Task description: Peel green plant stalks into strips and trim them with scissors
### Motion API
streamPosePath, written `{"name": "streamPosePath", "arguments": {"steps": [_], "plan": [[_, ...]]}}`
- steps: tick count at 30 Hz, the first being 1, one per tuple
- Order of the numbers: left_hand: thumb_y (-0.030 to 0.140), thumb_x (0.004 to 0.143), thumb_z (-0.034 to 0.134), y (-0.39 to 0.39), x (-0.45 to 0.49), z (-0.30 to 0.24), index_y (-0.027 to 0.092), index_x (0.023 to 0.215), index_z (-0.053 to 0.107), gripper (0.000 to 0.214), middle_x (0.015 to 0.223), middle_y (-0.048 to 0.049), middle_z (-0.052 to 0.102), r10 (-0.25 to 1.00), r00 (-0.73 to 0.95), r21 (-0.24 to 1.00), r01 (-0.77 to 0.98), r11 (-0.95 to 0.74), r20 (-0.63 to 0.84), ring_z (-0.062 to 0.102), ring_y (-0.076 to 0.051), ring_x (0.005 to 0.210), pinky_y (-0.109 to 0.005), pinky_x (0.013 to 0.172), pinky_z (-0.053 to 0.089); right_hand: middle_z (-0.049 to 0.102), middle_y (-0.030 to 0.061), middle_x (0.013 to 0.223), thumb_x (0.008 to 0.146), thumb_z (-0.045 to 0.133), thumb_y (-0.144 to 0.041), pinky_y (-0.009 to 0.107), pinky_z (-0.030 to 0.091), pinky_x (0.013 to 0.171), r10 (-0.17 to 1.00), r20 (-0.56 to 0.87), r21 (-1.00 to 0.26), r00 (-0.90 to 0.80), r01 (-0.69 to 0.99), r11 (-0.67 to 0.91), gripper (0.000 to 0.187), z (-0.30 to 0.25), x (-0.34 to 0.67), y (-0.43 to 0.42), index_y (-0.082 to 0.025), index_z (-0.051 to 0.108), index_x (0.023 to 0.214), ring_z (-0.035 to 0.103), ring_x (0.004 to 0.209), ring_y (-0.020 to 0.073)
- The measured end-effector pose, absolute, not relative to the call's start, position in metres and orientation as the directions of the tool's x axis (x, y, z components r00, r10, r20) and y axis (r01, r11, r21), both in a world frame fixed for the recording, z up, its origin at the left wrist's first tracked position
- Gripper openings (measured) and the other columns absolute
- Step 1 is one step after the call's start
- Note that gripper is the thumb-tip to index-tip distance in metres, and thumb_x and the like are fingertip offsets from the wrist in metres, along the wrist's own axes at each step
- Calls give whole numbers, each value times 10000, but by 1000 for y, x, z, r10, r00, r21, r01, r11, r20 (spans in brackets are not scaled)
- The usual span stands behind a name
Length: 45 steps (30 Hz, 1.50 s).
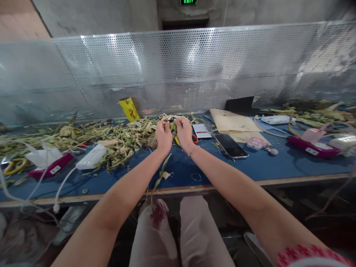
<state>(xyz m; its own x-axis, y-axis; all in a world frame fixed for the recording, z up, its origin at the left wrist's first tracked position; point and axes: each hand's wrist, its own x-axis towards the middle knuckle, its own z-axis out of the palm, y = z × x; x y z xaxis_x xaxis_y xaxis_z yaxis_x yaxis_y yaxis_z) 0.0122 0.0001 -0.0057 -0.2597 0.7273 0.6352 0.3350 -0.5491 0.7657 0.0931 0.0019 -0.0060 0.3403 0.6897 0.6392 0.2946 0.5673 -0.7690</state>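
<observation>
My left hand (164, 136) and my right hand (183, 134) are close together over the blue table, fingers pinched. A small dark piece shows between the fingertips, too little of it to name; greenish plant matter sits just below. Left of my left hand spreads a heap of withered leaves and stalks (125, 139). Scissors, seen as a red handle loop (195, 139) and a yellow part, lie partly hidden behind my right hand. Under my left wrist a long leaf strip (160, 176) runs over the table edge towards my knee.
A perforated metal screen (180, 70) closes off the back. To the right lie a phone (231, 145), a white card (201, 131), brown paper (236, 122) and a pink case (255, 143). Purple power strips (314, 147) and cables sit at both sides. A yellow box (129, 109) leans behind the heap.
</observation>
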Motion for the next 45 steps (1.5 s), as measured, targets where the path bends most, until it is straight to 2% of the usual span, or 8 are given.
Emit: {"name": "streamPosePath", "arguments": {"steps": [4,10,16,26,30,38,42,45], "plan": [[322,780,513,0,10,-2,202,641,393,219,535,38,366,719,-275,764,334,-551,639,356,-119,507,-264,553,257,445,-36,593,789,412,-286,236,348,602,703,649,-760,289,252,599,180,-6,97,7,-193,439,637,406,583,102],[377,772,518,-3,7,-4,206,649,404,240,483,55,320,734,-122,721,354,-596,668,316,-107,452,-261,522,253,398,-54,570,793,412,-316,229,335,561,747,612,-791,261,188,582,178,-9,109,15,-194,439,667,380,542,90],[499,783,438,-8,8,-7,201,653,419,326,467,44,394,831,-125,836,178,-519,543,392,-92,418,-248,472,321,401,-45,585,793,399,-325,229,341,545,748,614,-789,251,164,592,170,-11,104,8,-199,437,686,382,534,97],[376,534,711,-2,-1,2,176,733,430,398,466,72,509,922,39,922,-43,-385,386,523,-103,422,-251,476,455,454,-26,633,781,409,-334,249,356,620,720,625,-779,301,179,601,177,-13,99,12,-192,444,682,403,603,112],[346,513,721,4,-7,3,171,779,436,427,435,106,472,913,123,921,-11,-390,389,508,-85,404,-223,479,438,451,-30,625,772,425,-320,242,347,616,736,602,-794,310,137,592,176,-10,100,13,-186,448,659,393,597,103],[308,547,710,2,-13,13,180,824,415,424,400,115,440,881,339,878,234,-418,329,483,-85,389,-204,439,373,396,-53,554,728,468,-353,223,290,491,826,485,-852,287,-60,520,182,-18,103,20,-190,453,648,341,517,86],[306,542,725,3,-11,10,179,838,401,458,438,98,483,877,344,896,171,-410,336,511,-90,426,-209,473,398,380,-58,559,714,480,-361,215,267,450,839,471,-848,272,-123,516,173,-21,104,23,-195,447,673,321,487,77],[363,640,652,4,-8,7,177,797,406,347,478,73,504,889,278,913,80,-400,364,511,-85,439,-223,496,428,383,-59,563,718,480,-359,220,287,454,836,497,-842,232,-104,530,166,-18,104,22,-200,441,689,329,475,77]]}}
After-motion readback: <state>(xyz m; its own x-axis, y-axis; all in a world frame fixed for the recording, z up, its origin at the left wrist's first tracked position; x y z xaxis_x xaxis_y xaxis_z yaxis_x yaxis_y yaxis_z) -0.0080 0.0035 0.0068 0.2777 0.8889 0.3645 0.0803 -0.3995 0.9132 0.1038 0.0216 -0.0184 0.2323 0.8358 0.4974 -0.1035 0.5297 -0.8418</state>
